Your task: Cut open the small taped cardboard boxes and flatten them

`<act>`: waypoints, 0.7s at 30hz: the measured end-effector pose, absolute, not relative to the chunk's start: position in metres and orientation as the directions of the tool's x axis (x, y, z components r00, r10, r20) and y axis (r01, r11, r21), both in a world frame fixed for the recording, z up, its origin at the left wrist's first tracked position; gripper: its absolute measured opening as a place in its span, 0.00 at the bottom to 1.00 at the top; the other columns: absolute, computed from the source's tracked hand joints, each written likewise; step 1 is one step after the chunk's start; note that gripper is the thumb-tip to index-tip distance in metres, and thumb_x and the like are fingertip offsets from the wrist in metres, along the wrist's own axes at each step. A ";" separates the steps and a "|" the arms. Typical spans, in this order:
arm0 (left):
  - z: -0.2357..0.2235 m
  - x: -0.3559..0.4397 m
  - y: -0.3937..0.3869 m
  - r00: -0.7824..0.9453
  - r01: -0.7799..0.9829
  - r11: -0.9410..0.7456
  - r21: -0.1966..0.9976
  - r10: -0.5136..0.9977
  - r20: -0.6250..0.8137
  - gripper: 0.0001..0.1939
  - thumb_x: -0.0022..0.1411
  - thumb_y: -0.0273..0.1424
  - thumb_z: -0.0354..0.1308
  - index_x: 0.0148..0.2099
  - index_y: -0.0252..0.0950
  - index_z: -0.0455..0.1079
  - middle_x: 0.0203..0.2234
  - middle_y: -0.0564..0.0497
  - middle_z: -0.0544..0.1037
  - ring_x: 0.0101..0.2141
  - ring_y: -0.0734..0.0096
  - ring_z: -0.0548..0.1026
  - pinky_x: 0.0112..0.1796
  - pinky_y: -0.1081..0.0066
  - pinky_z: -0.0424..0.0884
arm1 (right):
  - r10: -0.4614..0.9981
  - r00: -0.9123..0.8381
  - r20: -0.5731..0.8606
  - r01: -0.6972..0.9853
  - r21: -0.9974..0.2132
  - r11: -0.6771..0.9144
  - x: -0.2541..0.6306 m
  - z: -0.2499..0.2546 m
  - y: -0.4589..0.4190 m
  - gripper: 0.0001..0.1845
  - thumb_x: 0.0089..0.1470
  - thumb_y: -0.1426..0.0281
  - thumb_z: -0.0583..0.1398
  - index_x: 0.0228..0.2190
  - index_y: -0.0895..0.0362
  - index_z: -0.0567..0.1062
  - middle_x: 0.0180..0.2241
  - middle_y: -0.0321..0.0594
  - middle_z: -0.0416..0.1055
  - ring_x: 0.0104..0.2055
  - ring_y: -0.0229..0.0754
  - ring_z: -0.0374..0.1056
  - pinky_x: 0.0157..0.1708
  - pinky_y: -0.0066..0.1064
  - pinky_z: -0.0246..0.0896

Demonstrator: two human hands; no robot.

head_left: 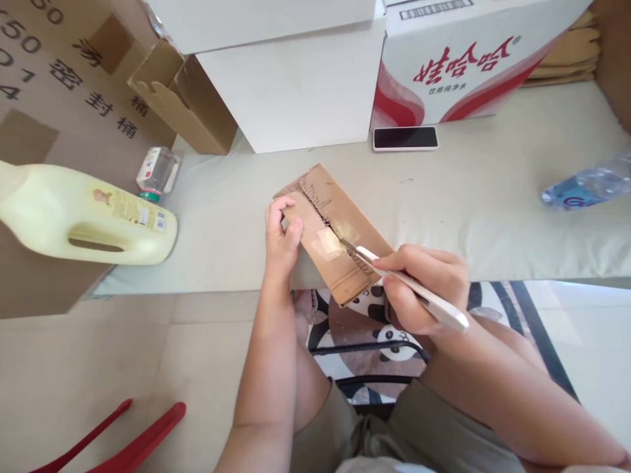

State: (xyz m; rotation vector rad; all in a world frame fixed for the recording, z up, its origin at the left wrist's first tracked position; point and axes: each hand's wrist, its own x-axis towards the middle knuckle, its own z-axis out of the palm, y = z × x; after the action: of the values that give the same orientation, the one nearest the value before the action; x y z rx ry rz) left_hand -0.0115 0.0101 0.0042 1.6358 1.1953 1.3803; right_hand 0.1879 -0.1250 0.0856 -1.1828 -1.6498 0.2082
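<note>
A small brown cardboard box [340, 207] lies at an angle by the table's front edge, one corner jutting past it. Along its top runs a dark slit, crossed by a patch of clear tape [331, 241]. My left hand [282, 233] grips the box's left end, thumb on top and fingers curled over the edge. In my right hand [428, 282] is a white-handled utility knife [419, 289], held like a pen. Its blade tip meets the slit beside the tape.
Behind the box stand a white carton [296, 92] and a red-and-white water carton [444, 79], with a phone [405, 138] before it. A large yellow jug [133, 223] and small bottle [156, 172] are left; a water bottle [586, 187] lies right.
</note>
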 end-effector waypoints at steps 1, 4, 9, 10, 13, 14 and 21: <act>0.004 -0.011 0.010 0.020 0.215 -0.351 0.912 0.935 0.355 0.15 0.60 0.43 0.59 0.44 0.42 0.67 0.43 0.47 0.71 0.52 0.56 0.69 0.54 0.59 0.67 | 0.777 0.037 0.628 0.590 -0.641 0.491 0.189 0.086 -0.125 0.11 0.50 0.80 0.54 0.27 0.53 0.70 0.16 0.31 0.62 0.15 0.31 0.54 0.14 0.27 0.48; 0.003 -0.012 0.011 0.041 0.209 -0.367 0.906 0.929 0.367 0.15 0.61 0.44 0.58 0.45 0.42 0.67 0.44 0.47 0.71 0.52 0.57 0.69 0.55 0.59 0.67 | 0.809 0.020 0.587 0.591 -0.660 0.464 0.189 0.087 -0.124 0.10 0.50 0.79 0.55 0.28 0.53 0.72 0.17 0.33 0.67 0.16 0.32 0.58 0.15 0.27 0.52; 0.002 -0.014 0.012 0.059 0.225 -0.368 0.902 0.930 0.364 0.17 0.61 0.46 0.58 0.47 0.43 0.65 0.45 0.48 0.71 0.50 0.57 0.70 0.53 0.60 0.67 | 0.891 0.016 0.453 0.569 -0.737 0.365 0.191 0.089 -0.121 0.09 0.52 0.76 0.56 0.30 0.57 0.76 0.20 0.33 0.73 0.18 0.32 0.65 0.18 0.24 0.58; 0.002 -0.014 0.012 0.060 0.224 -0.365 0.904 0.931 0.361 0.17 0.61 0.47 0.58 0.47 0.44 0.65 0.45 0.48 0.71 0.49 0.58 0.70 0.52 0.60 0.68 | 0.899 0.023 0.438 0.564 -0.748 0.350 0.192 0.090 -0.122 0.09 0.51 0.77 0.56 0.30 0.57 0.76 0.20 0.33 0.72 0.18 0.31 0.65 0.19 0.23 0.58; 0.001 -0.015 0.012 0.073 0.216 -0.363 0.906 0.932 0.356 0.19 0.61 0.48 0.57 0.49 0.44 0.65 0.46 0.48 0.71 0.47 0.59 0.71 0.49 0.61 0.69 | 0.900 0.062 0.431 0.555 -0.765 0.328 0.197 0.096 -0.125 0.09 0.51 0.77 0.55 0.27 0.57 0.76 0.16 0.30 0.68 0.16 0.30 0.61 0.17 0.22 0.54; 0.001 -0.015 0.012 0.077 0.213 -0.364 0.907 0.931 0.356 0.20 0.61 0.48 0.57 0.49 0.44 0.65 0.47 0.48 0.71 0.47 0.59 0.71 0.49 0.61 0.69 | 0.902 0.066 0.427 0.553 -0.768 0.323 0.198 0.097 -0.125 0.09 0.51 0.77 0.55 0.26 0.57 0.76 0.15 0.30 0.66 0.16 0.29 0.59 0.17 0.22 0.53; 0.000 -0.016 0.013 0.069 0.143 -0.305 0.942 0.952 0.298 0.22 0.59 0.49 0.60 0.50 0.44 0.65 0.46 0.48 0.70 0.42 0.63 0.71 0.42 0.64 0.69 | 0.899 0.141 0.415 0.495 -0.816 0.299 0.199 0.096 -0.128 0.10 0.50 0.76 0.56 0.26 0.55 0.78 0.15 0.31 0.67 0.14 0.31 0.57 0.15 0.25 0.50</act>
State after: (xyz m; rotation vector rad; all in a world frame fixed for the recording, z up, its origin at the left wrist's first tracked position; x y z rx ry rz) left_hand -0.0165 0.0128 0.0002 1.5728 1.1251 1.3201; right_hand 0.1992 -0.1276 0.0959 -1.3438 -1.5043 0.4772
